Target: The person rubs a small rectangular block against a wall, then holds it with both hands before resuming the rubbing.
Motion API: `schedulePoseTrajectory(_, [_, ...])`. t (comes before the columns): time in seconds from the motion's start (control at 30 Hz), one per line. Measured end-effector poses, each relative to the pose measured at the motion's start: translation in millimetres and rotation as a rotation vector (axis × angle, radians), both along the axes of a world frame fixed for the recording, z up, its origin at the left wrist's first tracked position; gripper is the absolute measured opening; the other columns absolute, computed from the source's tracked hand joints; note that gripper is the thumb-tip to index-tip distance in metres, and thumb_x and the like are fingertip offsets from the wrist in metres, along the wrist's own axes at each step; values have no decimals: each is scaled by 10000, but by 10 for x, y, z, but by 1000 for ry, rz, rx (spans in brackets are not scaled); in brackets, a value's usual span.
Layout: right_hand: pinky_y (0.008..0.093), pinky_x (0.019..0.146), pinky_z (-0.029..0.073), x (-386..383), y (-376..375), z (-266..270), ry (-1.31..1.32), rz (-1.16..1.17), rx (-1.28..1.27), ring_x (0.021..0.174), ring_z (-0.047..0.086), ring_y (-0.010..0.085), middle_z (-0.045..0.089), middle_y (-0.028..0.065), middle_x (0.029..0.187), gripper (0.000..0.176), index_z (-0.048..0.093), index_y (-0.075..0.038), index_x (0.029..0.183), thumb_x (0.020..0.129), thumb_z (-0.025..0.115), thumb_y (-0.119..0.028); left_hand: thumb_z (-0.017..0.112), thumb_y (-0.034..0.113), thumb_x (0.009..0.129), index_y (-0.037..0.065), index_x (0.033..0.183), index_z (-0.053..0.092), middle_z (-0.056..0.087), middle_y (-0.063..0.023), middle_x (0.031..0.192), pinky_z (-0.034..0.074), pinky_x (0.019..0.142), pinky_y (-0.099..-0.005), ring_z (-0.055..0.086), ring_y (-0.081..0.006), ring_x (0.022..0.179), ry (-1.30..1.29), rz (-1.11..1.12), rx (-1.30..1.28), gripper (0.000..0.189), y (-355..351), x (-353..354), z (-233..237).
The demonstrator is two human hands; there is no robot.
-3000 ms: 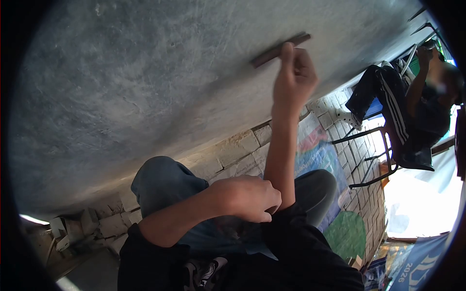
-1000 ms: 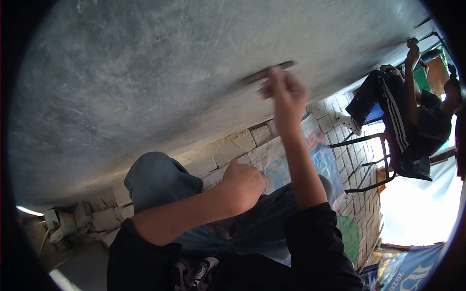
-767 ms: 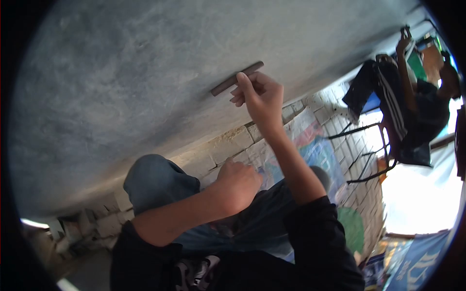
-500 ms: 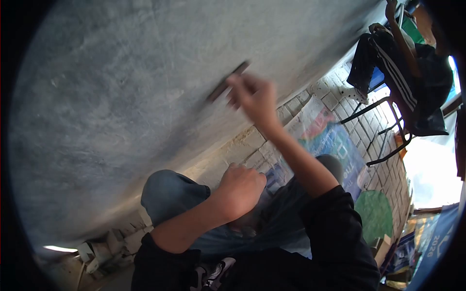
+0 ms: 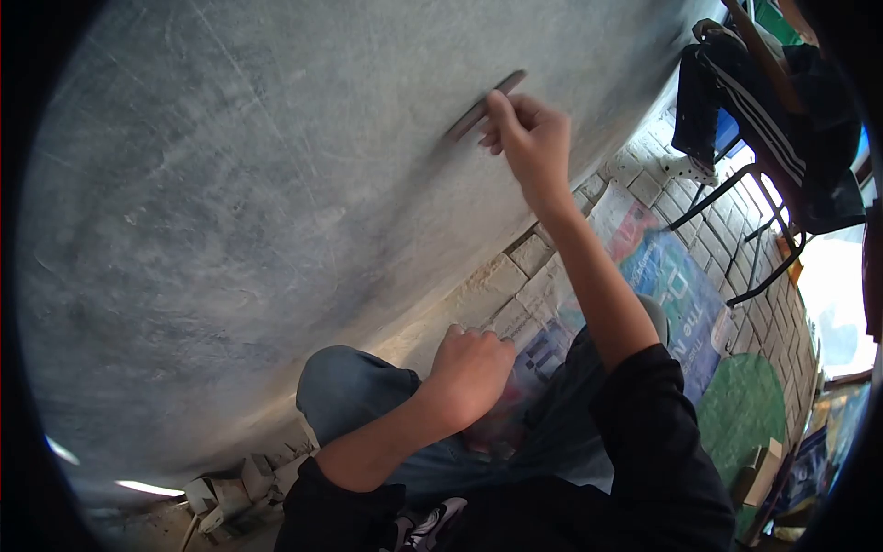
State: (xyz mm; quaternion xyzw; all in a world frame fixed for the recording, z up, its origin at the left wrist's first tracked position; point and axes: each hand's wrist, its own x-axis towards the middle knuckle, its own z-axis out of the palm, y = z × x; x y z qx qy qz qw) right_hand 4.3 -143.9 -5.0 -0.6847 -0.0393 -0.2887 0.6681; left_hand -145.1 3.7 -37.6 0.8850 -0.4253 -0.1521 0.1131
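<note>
My right hand [image 5: 532,138] pinches a thin, dark, flat bar-shaped tool [image 5: 483,110] against a grey, smoothly coated wall [image 5: 276,175]. The tool lies slantwise on the surface, its shadow running down and to the left. Its exact kind does not show. Over my lap, close to my bent knee [image 5: 345,382], my left hand [image 5: 469,373] is closed with the fingers curled under. What lies inside that hand, if anything, is hidden.
A printed banner sheet [image 5: 685,285] covers part of the brick paving [image 5: 635,179]. At upper right a person in striped trousers [image 5: 736,101] sits on a black-framed chair [image 5: 777,221]. A green round piece [image 5: 740,414] lies at lower right, broken bricks [image 5: 225,492] at lower left.
My right hand and the flat tool have moved up and to the right along the wall. My left hand stays closed over my lap. The whole view has shifted slightly.
</note>
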Motion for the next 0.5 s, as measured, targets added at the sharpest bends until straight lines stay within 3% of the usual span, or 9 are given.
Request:
schedulePoseTrajectory(0.03, [227,437,438,-37,45,-36,-1,3,-2,479,569,89,590,57,543,248,644,16,736,858,616,-198,553,161,745,2,797,593,613,-163,701,457,663,-411,619,-319,722,-1,3,-2,171,-17,5,-8])
schedulePoseTrajectory(0.1, [229,423,430,-196,256,-230,140,29,-261,469,565,92,585,59,541,262,638,18,714,858,617,-200,544,162,745,-2,785,591,614,-163,700,457,656,-410,618,-320,723,44,-51,-19,175,-28,19,-57])
schedulePoseTrajectory(0.23, [228,411,411,-209,313,-340,85,85,-249,455,549,90,583,56,553,308,626,23,703,867,607,-237,544,165,741,5,777,594,615,-164,700,462,655,-420,617,-323,724,108,-52,50,172,-39,49,-91])
schedulePoseTrajectory(0.33, [245,411,395,0,-22,-31,5,-68,46,438,541,80,564,62,476,263,641,5,657,828,639,-195,549,164,732,10,765,597,614,-171,704,471,657,-431,614,-329,727,46,-3,31,164,-48,25,-93])
schedulePoseTrajectory(0.37, [245,411,395,-67,83,-127,3,-70,41,438,541,80,564,62,476,263,641,5,657,828,639,-195,553,162,728,11,762,597,614,-174,707,471,657,-431,613,-331,727,79,-17,15,161,-33,58,-71])
schedulePoseTrajectory(0.43, [242,411,392,-240,426,-419,63,58,-342,452,535,71,569,43,482,291,643,-8,646,842,625,-222,557,159,723,12,760,598,613,-176,710,470,658,-431,612,-333,727,111,-40,4,157,-41,106,-59])
schedulePoseTrajectory(0.5, [230,427,411,-239,419,-379,85,111,-301,469,546,77,579,44,520,283,649,-7,690,852,619,-237,566,159,719,8,760,596,615,-175,719,466,667,-436,611,-335,728,103,-26,41,160,-35,143,-112])
